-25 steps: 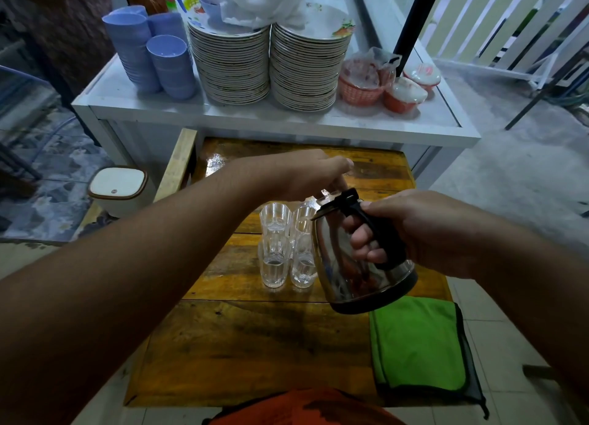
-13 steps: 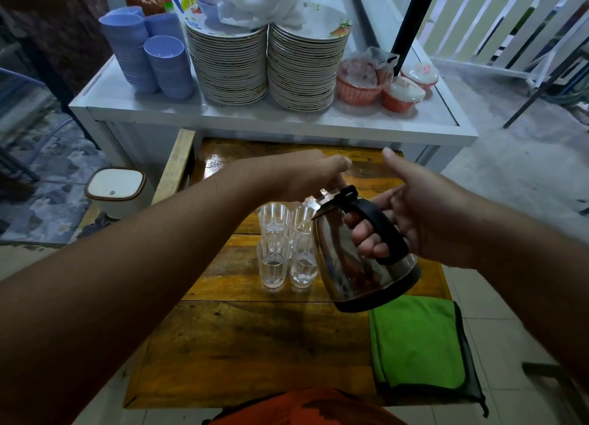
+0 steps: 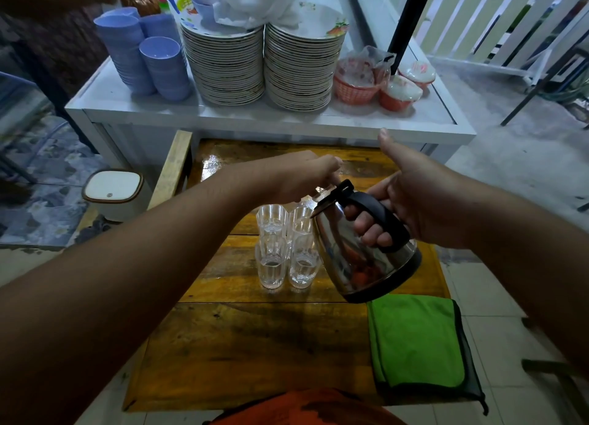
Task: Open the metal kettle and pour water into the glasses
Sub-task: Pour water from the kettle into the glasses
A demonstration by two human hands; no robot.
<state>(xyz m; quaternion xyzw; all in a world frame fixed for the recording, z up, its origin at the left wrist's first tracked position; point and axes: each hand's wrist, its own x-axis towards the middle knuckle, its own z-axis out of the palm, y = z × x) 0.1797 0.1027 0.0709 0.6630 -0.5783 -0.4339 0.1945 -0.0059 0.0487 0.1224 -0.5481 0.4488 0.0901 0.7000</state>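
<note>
Head view: right hand (image 3: pixel 424 201) grips kettle (image 3: pixel 360 252) handle, kettle tilted left toward 4 glasses (image 3: pixel 287 249); left hand (image 3: pixel 302 176) pinches lid.

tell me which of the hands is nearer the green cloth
Right. The right hand grips the kettle handle just above the green cloth; the left hand is farther, at the kettle's lid.

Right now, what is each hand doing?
Left hand: closed at the lid of the kettle.
Right hand: fingers around the kettle handle, thumb raised.
</note>
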